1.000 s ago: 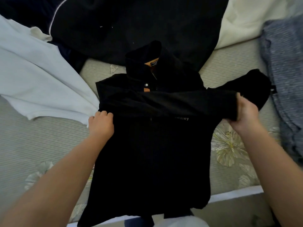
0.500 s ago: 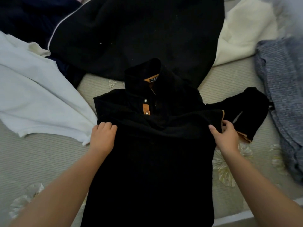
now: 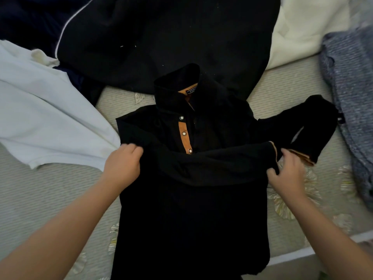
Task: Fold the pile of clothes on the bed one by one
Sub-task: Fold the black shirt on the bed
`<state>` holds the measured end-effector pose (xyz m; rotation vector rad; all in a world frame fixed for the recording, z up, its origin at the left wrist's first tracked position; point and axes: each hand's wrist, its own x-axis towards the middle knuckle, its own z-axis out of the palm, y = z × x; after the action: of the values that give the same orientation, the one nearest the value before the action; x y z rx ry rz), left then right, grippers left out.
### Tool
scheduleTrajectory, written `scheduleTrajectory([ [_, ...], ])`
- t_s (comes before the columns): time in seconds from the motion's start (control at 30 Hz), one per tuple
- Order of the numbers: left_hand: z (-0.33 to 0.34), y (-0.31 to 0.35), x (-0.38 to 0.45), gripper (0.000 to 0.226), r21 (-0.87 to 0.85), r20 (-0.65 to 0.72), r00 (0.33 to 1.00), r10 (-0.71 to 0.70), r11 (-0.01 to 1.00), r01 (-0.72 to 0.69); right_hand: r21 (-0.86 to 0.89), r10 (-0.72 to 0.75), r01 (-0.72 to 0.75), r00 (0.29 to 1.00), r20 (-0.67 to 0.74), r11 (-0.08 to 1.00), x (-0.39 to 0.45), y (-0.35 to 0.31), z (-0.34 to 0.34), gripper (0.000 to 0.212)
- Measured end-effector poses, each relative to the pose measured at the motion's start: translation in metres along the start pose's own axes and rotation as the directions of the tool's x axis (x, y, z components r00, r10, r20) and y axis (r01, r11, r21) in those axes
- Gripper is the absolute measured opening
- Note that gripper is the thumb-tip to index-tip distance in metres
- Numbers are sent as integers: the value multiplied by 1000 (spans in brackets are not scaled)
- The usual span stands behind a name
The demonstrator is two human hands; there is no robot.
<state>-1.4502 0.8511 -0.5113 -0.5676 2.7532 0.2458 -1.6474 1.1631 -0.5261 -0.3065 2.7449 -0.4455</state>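
- A white garment [image 3: 46, 118] lay spread across the left of the frame, its lower edge reaching toward the centre and ending just beside the left hand.
- A dark navy piece with a thin white piping line [image 3: 62, 31] filled the upper left corner, partly under the large black garment [image 3: 171, 41] that covered the upper centre.
- The left hand [image 3: 123, 164] sat left of centre, at the left edge of the black polo shirt [image 3: 191, 209]; its fingers were curled over and gripped the cloth of the folded-in left side.
- The black polo shirt lay front up in the centre of the frame on the bed [image 3: 40, 199], collar toward the top, hem reaching the lower edge of the frame. Its tan placket with metal buttons [image 3: 184, 136] showed just above centre.
- One sleeve was folded across the chest as a horizontal band from the left hand to the right hand, its tan-lined cuff ending at the right hand.
- The right hand [image 3: 286, 172] sat right of centre, thumb and fingers pinching the end of that folded sleeve by the cuff.
- The other sleeve [image 3: 310, 126] stuck out to the right, bent back on itself, with a tan cuff lining showing just beside the right hand.
- A cream cloth [image 3: 302, 27] lay at the upper right.
- A blue-grey knitted garment [image 3: 351, 98] ran down the right edge, touching the out-turned sleeve.
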Motion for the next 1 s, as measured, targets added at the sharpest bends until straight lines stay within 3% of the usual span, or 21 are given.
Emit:
scheduleTrajectory([
  [0.03,-2,1,8,18,-10,-118,992,37,999,-38,-16,-132,131,990,-48,991,3,-4,2,52],
  [0.1,0,-1,25,29,-17,-155,988,17,1000,-20,-97,-319,316,948,-13,944,14,-10,4,51],
  [0.23,10,-15,48,35,3,24,982,-186,983,186,-299,-297,376,913,278,877,43,-16,0,32],
  [0.3,10,-21,50,28,9,-8,987,-158,987,158,-235,-321,388,905,278,891,51,-14,-4,21],
  [0.4,3,-32,49,27,-66,-121,991,-55,997,47,141,-223,206,968,119,968,52,-17,-15,17],
  [0.47,-2,-45,46,31,-93,-142,987,-81,993,68,382,-51,-1,991,125,924,53,-17,-17,17],
  [0.53,-5,-57,48,41,-65,-121,980,-155,987,148,439,99,-168,980,175,883,59,-19,-15,16],
  [0.63,-5,-63,57,44,-26,-142,959,-247,969,245,195,178,-210,969,169,958,71,-21,-4,26],
  [0.8,-6,-46,72,41,-28,-194,921,-337,941,338,-122,126,-124,992,13,985,81,-30,3,30],
  [0.9,-7,-25,64,21,-96,-338,921,-193,981,171,-141,-13,-10,986,-166,990,76,-39,-2,33],
  [1.0,13,-12,34,38,-45,-273,957,100,992,-117,-210,-323,281,925,-201,936,49,-40,-1,37],
])
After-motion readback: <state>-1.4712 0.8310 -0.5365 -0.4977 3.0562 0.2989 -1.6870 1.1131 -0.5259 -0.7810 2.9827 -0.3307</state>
